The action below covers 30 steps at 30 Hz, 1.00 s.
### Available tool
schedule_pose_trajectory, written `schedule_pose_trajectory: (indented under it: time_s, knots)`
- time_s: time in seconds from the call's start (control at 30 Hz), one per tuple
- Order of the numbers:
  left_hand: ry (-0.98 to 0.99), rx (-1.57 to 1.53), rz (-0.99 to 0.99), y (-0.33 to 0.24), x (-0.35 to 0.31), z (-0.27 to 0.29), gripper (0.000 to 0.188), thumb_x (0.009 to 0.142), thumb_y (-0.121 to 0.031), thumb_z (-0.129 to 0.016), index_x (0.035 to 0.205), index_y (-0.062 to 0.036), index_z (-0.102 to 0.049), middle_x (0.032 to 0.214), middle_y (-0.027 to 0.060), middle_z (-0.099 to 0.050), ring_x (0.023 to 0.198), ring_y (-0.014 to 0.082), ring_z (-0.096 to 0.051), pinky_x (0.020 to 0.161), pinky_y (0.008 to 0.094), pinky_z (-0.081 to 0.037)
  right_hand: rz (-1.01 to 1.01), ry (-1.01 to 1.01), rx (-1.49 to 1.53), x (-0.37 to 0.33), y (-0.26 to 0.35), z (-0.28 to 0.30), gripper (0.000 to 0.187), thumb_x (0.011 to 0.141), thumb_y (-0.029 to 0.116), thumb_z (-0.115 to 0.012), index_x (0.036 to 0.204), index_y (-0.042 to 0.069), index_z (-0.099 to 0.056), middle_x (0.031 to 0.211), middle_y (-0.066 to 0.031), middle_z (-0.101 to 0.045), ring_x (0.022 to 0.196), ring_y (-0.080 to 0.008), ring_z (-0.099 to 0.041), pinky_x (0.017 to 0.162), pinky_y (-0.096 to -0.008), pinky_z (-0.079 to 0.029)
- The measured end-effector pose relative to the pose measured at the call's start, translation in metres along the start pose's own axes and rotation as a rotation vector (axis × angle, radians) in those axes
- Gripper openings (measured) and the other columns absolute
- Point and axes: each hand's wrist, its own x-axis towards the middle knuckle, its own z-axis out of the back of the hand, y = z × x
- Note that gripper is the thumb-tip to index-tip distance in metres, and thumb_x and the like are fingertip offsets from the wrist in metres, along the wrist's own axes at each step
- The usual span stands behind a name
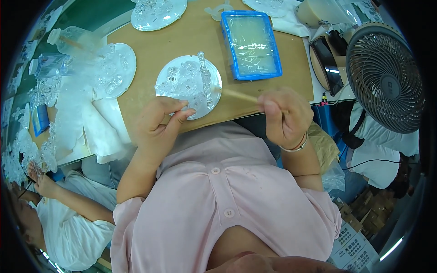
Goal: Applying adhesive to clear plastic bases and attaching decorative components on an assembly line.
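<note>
My left hand [166, 120] reaches in from the near left, wrist bent so that the thumb and forefinger point right, with their tips close together at the near edge of a round plate [216, 82]. I cannot tell whether a small clear piece sits between them. My right hand [287, 113] is raised to the right of the plate, its fingers curled in and its thumb pressed against them around a thin tan stick [243, 95]. The stick, blurred along its length, points left toward the plate's right edge; I cannot tell whether its tip touches anything.

The plate lies on the brown surface [150, 45], between my hands and a little farther off than both. A clear ridged column [205, 82] lies lengthwise along its right part, and a cluster of clear ornate pieces [182, 75] covers the left and middle, reaching toward my left fingertips. Beyond my right hand, to the far right of the plate, is a blue-rimmed tray [258, 76]. Another loaded plate [130, 68] sits to the left.
</note>
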Motion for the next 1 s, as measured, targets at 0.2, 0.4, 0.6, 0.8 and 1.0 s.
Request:
schedule_pose_trajectory:
  time_s: [0.2,0.4,0.6,0.8,1.0]
  knots:
    - [0.01,0.009,0.0,0.0,0.001,0.001,0.018,0.07,0.003,-0.077,0.084,-0.0004,-0.066,0.08,0.0088,-0.066,0.071,0.0178,-0.064,0.065,0.0265,-0.05,0.087,-0.09,-0.113,0.013,-0.012,-0.009,0.01,0.09,0.004,-0.056,0.08,0.001,-0.057,0.071,-0.0101,-0.062,0.059,-0.0205,-0.059,0.055,-0.0275,-0.046]
    - [0.009,0.024,-0.001,0.0,0.001,0.0,0.019,0.069,0.003,-0.077,0.084,0.0,-0.066,0.079,0.0087,-0.066,0.072,0.0177,-0.064,0.064,0.0258,-0.05,0.012,-0.011,-0.076,0.008,-0.006,0.001,0.008,0.088,0.003,-0.059,0.081,0.0,-0.058,0.073,-0.0096,-0.063,0.061,-0.021,-0.06,0.056,-0.0278,-0.046]
    - [0.018,0.054,0.008,-0.001,0.001,0.0,0.017,0.07,0.002,-0.077,0.083,0.0004,-0.066,0.08,0.0092,-0.067,0.072,0.0182,-0.065,0.064,0.0261,-0.05,0.103,-0.09,-0.144,0.026,-0.022,-0.015,0.007,0.088,0.004,-0.06,0.083,0.0,-0.06,0.072,-0.009,-0.062,0.06,-0.0193,-0.059,0.056,-0.0275,-0.046]
    - [0.02,0.023,0.021,-0.001,0.0,-0.001,0.015,0.074,0.001,-0.075,0.084,-0.0006,-0.064,0.081,0.0091,-0.067,0.074,0.0179,-0.063,0.068,0.0265,-0.048,0.038,-0.082,-0.123,0.007,-0.013,-0.001,0.008,0.089,0.006,-0.06,0.083,0.0,-0.06,0.071,-0.0089,-0.062,0.059,-0.0201,-0.059,0.056,-0.0276,-0.046]
    - [0.031,0.048,0.014,-0.003,0.004,-0.003,0.017,0.07,0.001,-0.077,0.082,0.0004,-0.066,0.081,0.0092,-0.067,0.074,0.0181,-0.065,0.066,0.0262,-0.05,0.082,-0.09,-0.127,0.011,-0.012,-0.002,0.007,0.088,0.004,-0.059,0.082,0.0,-0.059,0.07,-0.0099,-0.062,0.058,-0.0206,-0.059,0.055,-0.0282,-0.046]
